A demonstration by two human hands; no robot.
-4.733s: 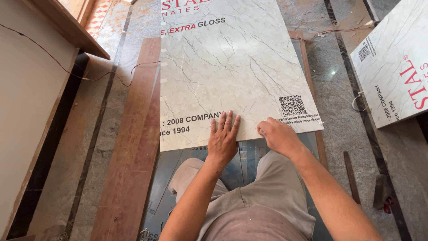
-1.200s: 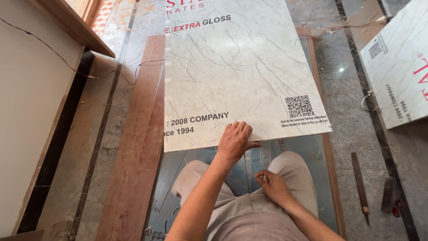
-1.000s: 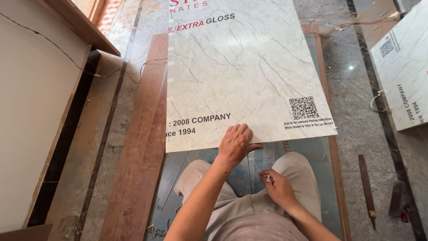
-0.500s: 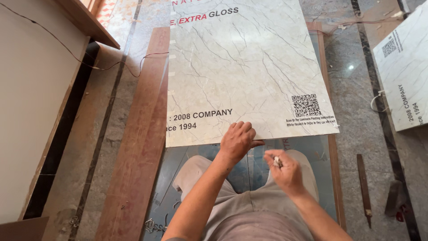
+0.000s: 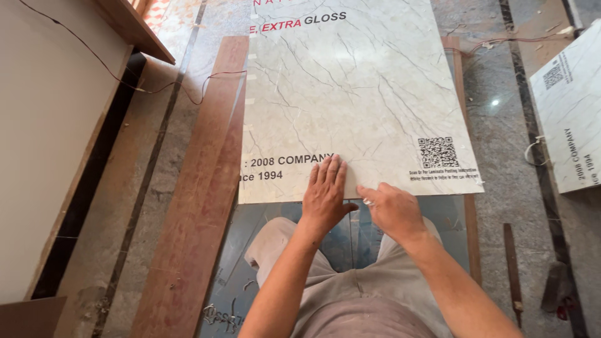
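At the far left of the frame a pale cabinet panel point(image 5: 44, 144) stands upright, with a thin red wire point(image 5: 125, 81) trailing off it across the stone floor point(image 5: 156, 163). Right of that, a long brown wooden plank point(image 5: 200, 188) runs up the frame. In the centre lies a large marble-patterned laminate sheet point(image 5: 357, 94) on a blue-grey board point(image 5: 263, 250). The left hand point(image 5: 325, 197) rests flat on the sheet's lower edge, fingers spread a little. Just beside it, the right hand point(image 5: 393, 209) is curled narrow, pinching a small pale object point(image 5: 366, 201) at that edge. At the upper right lies 1 more sheet point(image 5: 573, 112).
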